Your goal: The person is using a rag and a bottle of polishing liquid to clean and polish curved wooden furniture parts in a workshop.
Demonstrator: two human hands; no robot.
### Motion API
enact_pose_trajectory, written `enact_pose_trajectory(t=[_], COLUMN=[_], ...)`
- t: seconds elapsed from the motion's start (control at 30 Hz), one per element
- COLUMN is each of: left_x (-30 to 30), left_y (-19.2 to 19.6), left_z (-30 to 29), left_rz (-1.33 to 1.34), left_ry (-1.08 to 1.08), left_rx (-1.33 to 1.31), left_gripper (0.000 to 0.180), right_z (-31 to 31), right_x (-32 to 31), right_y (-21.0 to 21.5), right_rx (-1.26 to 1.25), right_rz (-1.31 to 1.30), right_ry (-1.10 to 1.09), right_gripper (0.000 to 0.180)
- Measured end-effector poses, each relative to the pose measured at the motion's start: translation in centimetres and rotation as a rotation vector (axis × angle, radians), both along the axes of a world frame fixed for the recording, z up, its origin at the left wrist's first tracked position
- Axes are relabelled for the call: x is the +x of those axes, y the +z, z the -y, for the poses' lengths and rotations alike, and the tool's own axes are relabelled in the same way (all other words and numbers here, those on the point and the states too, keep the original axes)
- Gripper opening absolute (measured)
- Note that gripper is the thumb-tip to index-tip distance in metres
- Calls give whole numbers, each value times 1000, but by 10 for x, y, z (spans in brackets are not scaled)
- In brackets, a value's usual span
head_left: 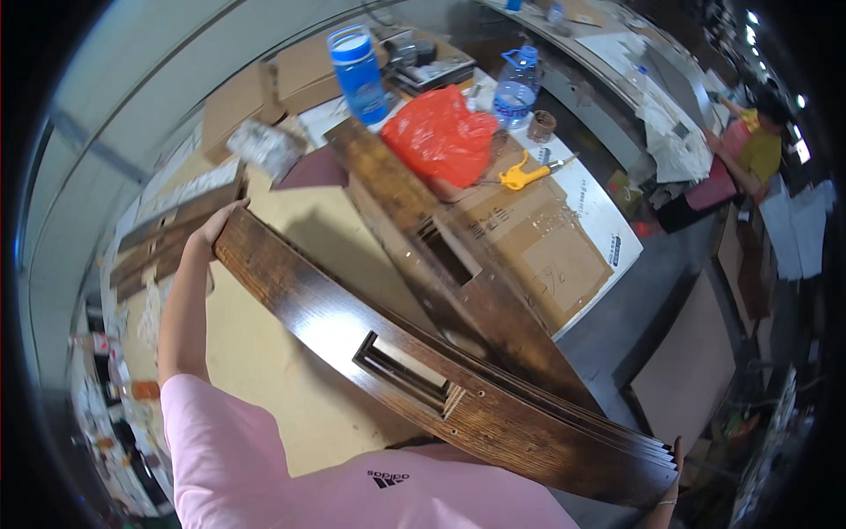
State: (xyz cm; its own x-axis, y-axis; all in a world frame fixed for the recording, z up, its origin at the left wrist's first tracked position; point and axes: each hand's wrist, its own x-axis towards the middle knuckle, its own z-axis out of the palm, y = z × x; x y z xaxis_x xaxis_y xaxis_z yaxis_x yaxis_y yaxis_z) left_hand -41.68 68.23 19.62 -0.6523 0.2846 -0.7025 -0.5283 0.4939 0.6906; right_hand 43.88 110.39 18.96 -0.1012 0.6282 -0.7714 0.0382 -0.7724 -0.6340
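One counter [264,353], pale-topped, spans the centre. Dark wooden board [423,370] with a rectangular slot, held level across it from ten to five o'clock, one end per hand for balance: left hand [216,227] and right hand [671,480] each grip an end. Second slotted board [441,256] lies flat behind. Red bag [441,132] at twelve.

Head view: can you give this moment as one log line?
left hand: grips far end of dark stained wooden panel with rectangular slot | right hand: grips near end | panel: held above tan worktable
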Motion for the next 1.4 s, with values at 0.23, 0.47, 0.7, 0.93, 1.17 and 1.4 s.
enact_pose_trajectory(t=[0.23,0.47,0.7,0.93,1.17,1.4], left_x=[119,247,410,550,579,584], left_y=[-60,-110,-121,-102,-100,-114], left_z=[237,470,711,754,736,806], left_rz=[4,6,67,23,118,-5], left_ry=[245,659,841,1233,1282,1259], left_rx=[-28,123,179,262,216,216], left_gripper=[49,44,47,52,51,48], right_z=[22,77,147,225,232,231], right_x=[-59,-142,-258,-369,-393,-473], right_y=[59,85,56,6,-9,-35], right_rx=[107,25,-114,-182,-24,-341], right_rz=[113,216,115,41,-19,82], right_ry=[392,547,828,1152,1207,1092], right_gripper=[54,70,63,65,77,78])
